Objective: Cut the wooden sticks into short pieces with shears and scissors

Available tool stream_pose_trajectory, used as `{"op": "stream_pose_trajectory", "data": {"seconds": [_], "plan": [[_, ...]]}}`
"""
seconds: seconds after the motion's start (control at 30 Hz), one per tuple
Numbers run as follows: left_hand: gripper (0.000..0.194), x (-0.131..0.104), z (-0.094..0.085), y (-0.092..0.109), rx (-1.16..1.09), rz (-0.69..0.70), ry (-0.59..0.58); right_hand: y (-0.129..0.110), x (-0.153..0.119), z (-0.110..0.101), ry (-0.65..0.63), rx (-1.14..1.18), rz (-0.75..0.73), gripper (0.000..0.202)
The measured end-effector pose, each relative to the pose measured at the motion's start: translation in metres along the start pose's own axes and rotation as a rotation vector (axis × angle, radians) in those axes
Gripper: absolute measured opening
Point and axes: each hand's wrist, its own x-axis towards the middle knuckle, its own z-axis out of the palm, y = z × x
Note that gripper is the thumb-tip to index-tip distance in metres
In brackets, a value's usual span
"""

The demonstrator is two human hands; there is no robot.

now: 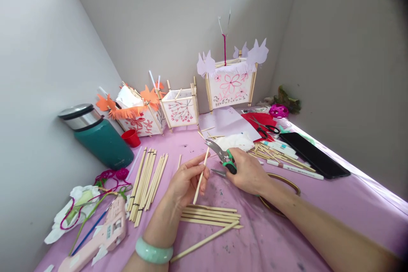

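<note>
Between the fingers of my left hand [183, 182] a thin wooden stick [199, 183] is pinched, tilted with its upper end toward the blades. My right hand [247, 171] is closed round pruning shears [217, 150] with green and black handles. Their curved blades are at the stick's top end; whether they touch it I cannot tell. Several loose sticks [212, 216] lie on the purple cloth below my left hand. Farther left are bundles of sticks [145, 185], some with dark bands.
Paper lanterns on stick frames stand at the back: an orange-trimmed one [140, 124], a plain one [181, 112], a lilac-trimmed one [231, 87]. A teal bottle [102, 144] and pink glue gun [106, 231] are left; scissors [264, 129] and a phone [314, 155] are right.
</note>
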Motion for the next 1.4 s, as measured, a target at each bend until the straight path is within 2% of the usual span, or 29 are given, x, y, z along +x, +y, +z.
{"op": "stream_pose_trajectory", "data": {"seconds": [0.23,0.37,0.87,1.1,1.27,1.4], "plan": [[0.038,0.004,0.001,-0.004,-0.042,0.0,0.056,-0.004,-0.005,0.008,-0.008,-0.032,-0.038,0.019],[0.036,0.005,-0.002,-0.007,-0.06,-0.003,0.035,-0.006,-0.005,0.009,-0.008,-0.045,-0.034,0.02],[0.049,0.007,0.0,-0.01,-0.028,-0.01,0.083,-0.009,-0.008,0.006,-0.032,-0.042,-0.04,0.024],[0.056,0.006,0.002,-0.013,0.031,0.034,0.105,-0.01,-0.009,0.003,-0.057,-0.025,-0.041,0.029],[0.054,0.004,0.003,-0.013,0.053,0.06,0.093,-0.013,-0.007,0.002,-0.055,-0.032,-0.046,0.028],[0.055,0.004,0.002,-0.012,0.062,0.07,0.097,-0.014,-0.005,0.002,-0.102,-0.034,-0.026,0.023]]}}
